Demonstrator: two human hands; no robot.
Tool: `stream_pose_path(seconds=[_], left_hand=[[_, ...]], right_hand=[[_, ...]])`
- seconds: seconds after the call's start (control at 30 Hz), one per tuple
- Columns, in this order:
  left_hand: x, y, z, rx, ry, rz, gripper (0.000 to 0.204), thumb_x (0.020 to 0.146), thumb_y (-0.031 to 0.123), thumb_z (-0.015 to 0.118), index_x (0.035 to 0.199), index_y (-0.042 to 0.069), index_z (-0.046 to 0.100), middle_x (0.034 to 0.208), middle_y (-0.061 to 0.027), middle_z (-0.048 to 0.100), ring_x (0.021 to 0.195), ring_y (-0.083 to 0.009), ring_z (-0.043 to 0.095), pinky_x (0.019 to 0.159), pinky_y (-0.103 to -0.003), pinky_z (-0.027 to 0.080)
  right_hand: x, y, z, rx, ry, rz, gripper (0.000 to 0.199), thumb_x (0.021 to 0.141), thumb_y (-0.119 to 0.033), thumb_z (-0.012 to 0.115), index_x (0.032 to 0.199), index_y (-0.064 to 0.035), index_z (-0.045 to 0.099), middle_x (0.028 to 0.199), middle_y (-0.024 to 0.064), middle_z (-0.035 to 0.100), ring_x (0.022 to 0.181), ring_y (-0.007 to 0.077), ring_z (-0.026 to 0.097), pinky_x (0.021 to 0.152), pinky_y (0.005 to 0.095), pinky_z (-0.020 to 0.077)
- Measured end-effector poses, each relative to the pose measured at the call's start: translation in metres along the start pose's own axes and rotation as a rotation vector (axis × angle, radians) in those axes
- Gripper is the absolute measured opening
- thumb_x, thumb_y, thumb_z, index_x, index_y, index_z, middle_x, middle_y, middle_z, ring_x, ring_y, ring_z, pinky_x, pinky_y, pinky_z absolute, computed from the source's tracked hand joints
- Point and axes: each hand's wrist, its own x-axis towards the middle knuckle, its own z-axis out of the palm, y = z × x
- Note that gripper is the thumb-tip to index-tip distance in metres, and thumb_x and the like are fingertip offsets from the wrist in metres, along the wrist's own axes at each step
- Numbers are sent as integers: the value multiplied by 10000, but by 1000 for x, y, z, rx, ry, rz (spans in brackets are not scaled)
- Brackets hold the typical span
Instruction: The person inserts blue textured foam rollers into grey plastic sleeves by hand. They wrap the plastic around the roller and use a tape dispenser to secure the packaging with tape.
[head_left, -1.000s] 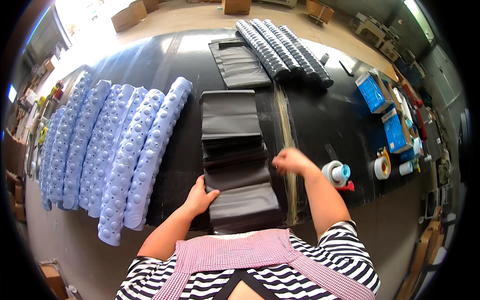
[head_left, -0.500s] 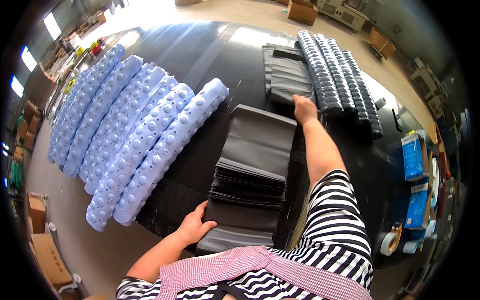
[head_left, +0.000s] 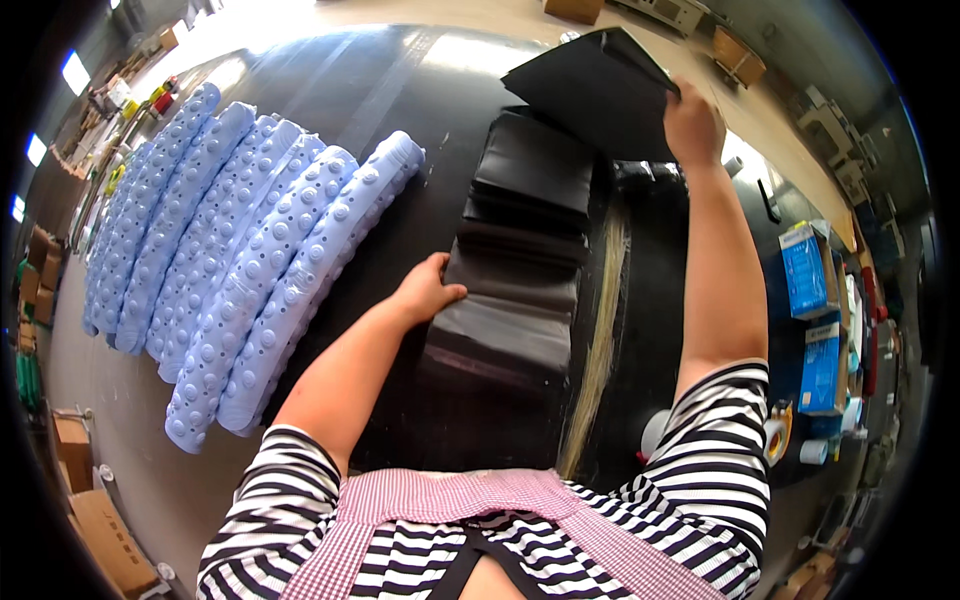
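Observation:
A fanned pile of black plastic sheets (head_left: 530, 165) lies in the middle of the dark table, its layers overlapping in steps. At its left edge is my left hand (head_left: 428, 288), the thumb on top and the fingers curled at the side, gripping the pile. My right hand (head_left: 695, 125) is raised at the far right, its fingers closed on the edge of a flat black plastic sheet bundle (head_left: 595, 90). That bundle hangs tilted above the far end of the pile. How many layers it has cannot be made out.
Several rolled light-blue bumpy mats (head_left: 300, 260) lie on the left. Dark roll ends (head_left: 650, 178) show beneath the raised bundle, which hides the rest. A strand of pale fibres (head_left: 598, 350) runs right of the pile. Blue boxes (head_left: 803, 270) and tape rolls (head_left: 776, 440) stand right.
My right hand has lifted the black sheet bundle from beside the dark rolls and raised it. My left hand and the pile have shifted away from my body.

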Motion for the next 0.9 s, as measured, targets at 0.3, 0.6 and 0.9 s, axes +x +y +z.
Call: stream_pose_path(seconds=[0.3, 0.6, 0.9], left_hand=[[-95, -6, -11, 93, -15, -90, 919, 793, 261, 851, 1501, -30, 343, 1266, -273, 633, 1161, -386, 643, 1019, -432, 495], [-17, 77, -19, 1017, -43, 634, 1075, 702, 321, 847, 1583, 100, 272, 1651, -259, 130, 1534, -450, 122, 1219, -619, 52], [87, 142, -56, 921, -462, 409, 424, 801, 181, 741, 1200, 71, 653, 1133, -206, 699, 1121, -388, 645, 933, -456, 524]], right_hand=[[-365, -23, -183, 395, -462, 105, 407, 711, 101, 568, 1066, -34, 717, 1003, 190, 724, 928, 413, 687, 850, 448, 559], [-491, -56, -197, 1245, -401, 1329, 264, 987, -16, 586, 1245, 37, 604, 1170, 60, 684, 1043, 168, 622, 990, 312, 456], [-515, -44, -187, 1254, -389, 1438, 306, 962, -3, 602, 1268, 17, 599, 1221, 81, 667, 1103, 191, 614, 1026, 342, 444]])
